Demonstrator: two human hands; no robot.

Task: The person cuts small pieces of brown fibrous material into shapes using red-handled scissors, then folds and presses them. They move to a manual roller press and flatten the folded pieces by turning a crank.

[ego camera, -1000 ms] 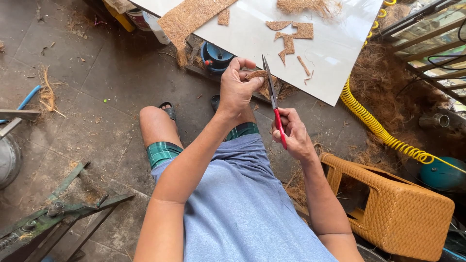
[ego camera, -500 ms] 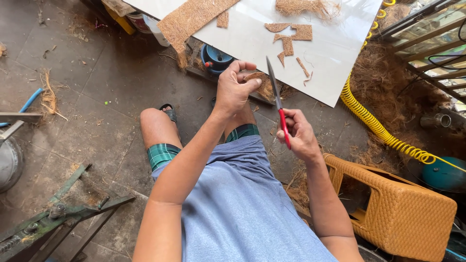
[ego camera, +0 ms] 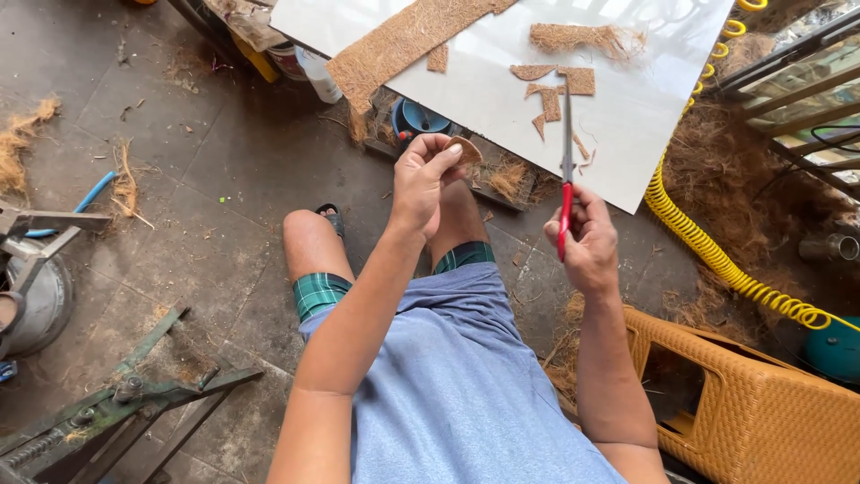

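**Fibre piece and scissors held up**

A small brown fibre piece (ego camera: 465, 149) is pinched in the left hand (ego camera: 423, 179) above the knees. Red-handled scissors (ego camera: 565, 170) are clenched in the right hand (ego camera: 587, 244), blades upward, near the white tabletop (ego camera: 627, 134).

A white board (ego camera: 627, 134) lies far across the floor, carrying a long coir strip (ego camera: 403, 40) and small coir scraps (ego camera: 551, 85). A yellow coiled hose (ego camera: 708, 246) curves along its right edge. A woven yellow basket (ego camera: 761, 403) sits near right. A green metal frame (ego camera: 125, 394) lies near left, with a blue hose (ego camera: 94, 193) farther left.
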